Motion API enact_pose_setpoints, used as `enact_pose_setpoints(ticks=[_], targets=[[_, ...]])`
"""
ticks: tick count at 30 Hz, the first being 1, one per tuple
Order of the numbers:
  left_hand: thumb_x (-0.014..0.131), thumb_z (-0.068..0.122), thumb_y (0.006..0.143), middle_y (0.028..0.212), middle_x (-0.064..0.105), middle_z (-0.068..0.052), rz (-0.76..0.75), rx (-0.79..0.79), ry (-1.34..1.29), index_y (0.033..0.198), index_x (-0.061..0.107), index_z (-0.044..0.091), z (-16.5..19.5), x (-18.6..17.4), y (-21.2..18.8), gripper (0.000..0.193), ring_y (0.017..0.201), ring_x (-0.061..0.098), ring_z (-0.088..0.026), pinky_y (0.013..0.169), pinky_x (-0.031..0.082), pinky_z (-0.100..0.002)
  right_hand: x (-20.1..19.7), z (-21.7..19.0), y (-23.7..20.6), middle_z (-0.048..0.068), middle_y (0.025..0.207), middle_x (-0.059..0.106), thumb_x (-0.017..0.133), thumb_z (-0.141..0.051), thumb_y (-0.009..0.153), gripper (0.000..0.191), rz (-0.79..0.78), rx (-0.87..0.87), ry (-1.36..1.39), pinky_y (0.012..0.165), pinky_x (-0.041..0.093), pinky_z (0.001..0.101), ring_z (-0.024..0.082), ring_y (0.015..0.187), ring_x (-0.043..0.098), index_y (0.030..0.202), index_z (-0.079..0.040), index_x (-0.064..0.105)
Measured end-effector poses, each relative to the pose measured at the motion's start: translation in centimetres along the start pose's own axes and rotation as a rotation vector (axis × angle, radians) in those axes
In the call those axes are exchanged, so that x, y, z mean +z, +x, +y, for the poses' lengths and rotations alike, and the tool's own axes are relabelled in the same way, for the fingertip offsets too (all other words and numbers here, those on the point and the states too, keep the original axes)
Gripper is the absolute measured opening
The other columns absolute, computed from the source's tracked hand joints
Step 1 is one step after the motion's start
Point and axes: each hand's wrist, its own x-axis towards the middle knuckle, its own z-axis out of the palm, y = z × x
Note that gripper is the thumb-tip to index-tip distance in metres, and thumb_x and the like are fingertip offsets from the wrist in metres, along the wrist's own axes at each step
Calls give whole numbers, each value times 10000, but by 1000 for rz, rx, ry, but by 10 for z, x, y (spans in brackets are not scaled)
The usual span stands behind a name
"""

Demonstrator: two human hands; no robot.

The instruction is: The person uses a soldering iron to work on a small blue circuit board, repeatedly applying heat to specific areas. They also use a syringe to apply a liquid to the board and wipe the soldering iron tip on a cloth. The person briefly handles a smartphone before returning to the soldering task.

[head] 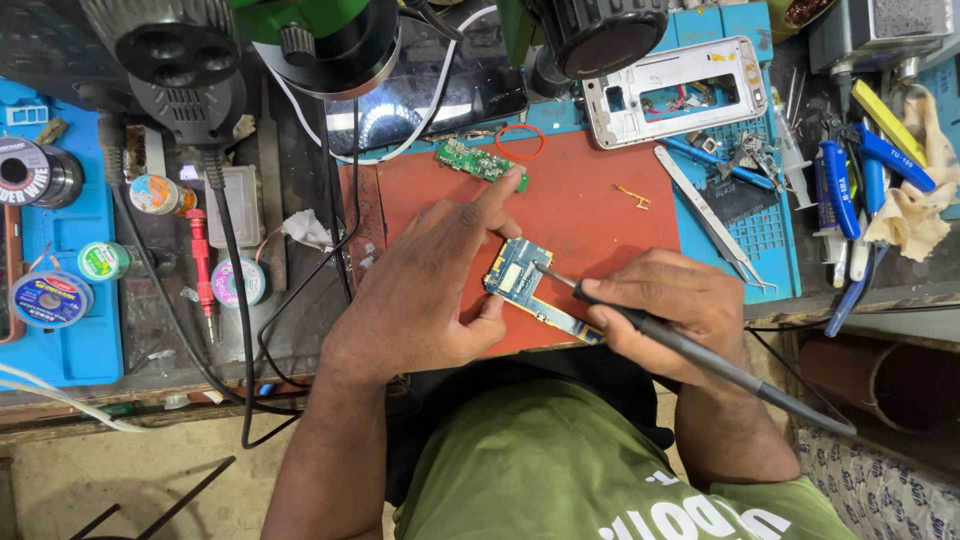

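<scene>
A small blue phone circuit board [520, 272] lies on a red work mat [590, 200]. My left hand [430, 285] steadies the board's left edge with thumb and fingers, index finger stretched toward a green circuit board [473, 160] at the mat's far edge. My right hand [670, 310] grips a dark soldering iron [700, 355] like a pen. Its tip rests on the blue board's right side, and its handle runs off to the lower right.
A white phone frame [675, 90] and an orange ring [520, 142] lie at the back. Tweezers [710, 220], blue-handled tools [850, 190] and a cloth [915, 215] sit right. Solder spools [45, 295], a red screwdriver [200, 265] and black cables [240, 300] crowd the left. A microscope head [330, 40] hangs overhead.
</scene>
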Motion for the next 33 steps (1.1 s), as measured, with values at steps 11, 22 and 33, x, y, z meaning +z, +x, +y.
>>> enact_pose_setpoints(ticks=[11,22,33], targets=[[738,38,736,1249,649,-51,3,4,-6,1633,208,72,0,0,0,1042,1192,625,-247,1087,463,-453,0,-2,0,109,839,746,797,-26,783,256,-18,-32,30,670,570,288,199,744,732,1033,14,761],[736,35,730,1242,649,-55,0,-4,-7,1629,215,73,0,0,1,1040,1183,625,-254,1069,467,-451,1,-1,0,109,825,745,805,-40,784,252,-13,-23,15,646,555,279,186,733,720,1029,6,767],[746,36,720,1231,642,-59,-3,-29,-2,1622,245,83,3,-1,2,1033,1174,629,-257,1037,477,-443,1,-2,-1,94,786,739,813,-28,775,248,19,22,11,628,540,288,184,705,706,1018,0,776]])
